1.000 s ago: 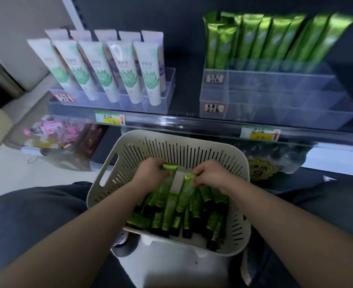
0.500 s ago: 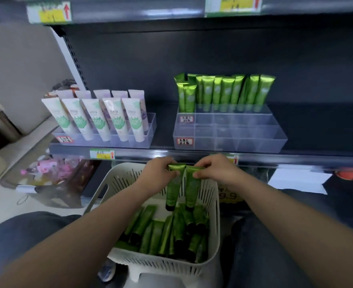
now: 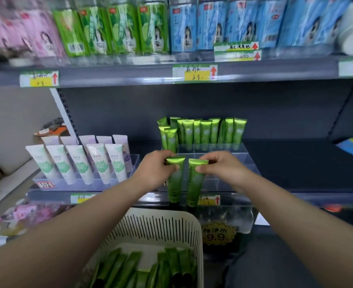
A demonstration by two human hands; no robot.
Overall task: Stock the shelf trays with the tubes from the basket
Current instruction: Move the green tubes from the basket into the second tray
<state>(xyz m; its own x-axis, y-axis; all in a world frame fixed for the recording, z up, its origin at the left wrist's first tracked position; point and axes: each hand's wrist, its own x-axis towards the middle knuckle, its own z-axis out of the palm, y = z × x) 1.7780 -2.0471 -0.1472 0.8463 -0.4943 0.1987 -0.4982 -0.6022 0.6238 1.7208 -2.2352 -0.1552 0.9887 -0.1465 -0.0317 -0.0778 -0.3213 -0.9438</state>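
Head view: both hands are up in front of the middle shelf (image 3: pixel 296 197), each clamped on one green tube. The left hand (image 3: pixel 154 169) pinches the left tube (image 3: pixel 175 183) by its flat crimped end, thumb in front & fingers behind. The right hand (image 3: pixel 223 167) pinches the right tube (image 3: pixel 195 183) the same way. Both tubes hang roughly upright w/ crimp up & cap end down, side by side w/ a narrow gap at the top. They're in front of the clear tray (image 3: pixel 251 163), lower ends down past the shelf's front edge, not in any compartment.

The tray's back row holds standing green tubes (image 3: pixel 204 132), incl. a couple one row fwd at its left end. The front compartments look see-through.

Below, the white slotted basket (image 3: pixel 161 227) sits near the bottom of the view w/ more green tubes (image 3: pixel 130 267) lying in it, caps toward the camera.

Left of the clear tray, a second tray (image 3: pixel 135 163) holds white tubes (image 3: pixel 80 163) in two rows, leaning back.

The upper shelf carries pink, green & blue boxes (image 3: pixel 127 28), blurred. Price tags (image 3: pixel 194 72) run along the shelf edges. Text is too blurred to read.
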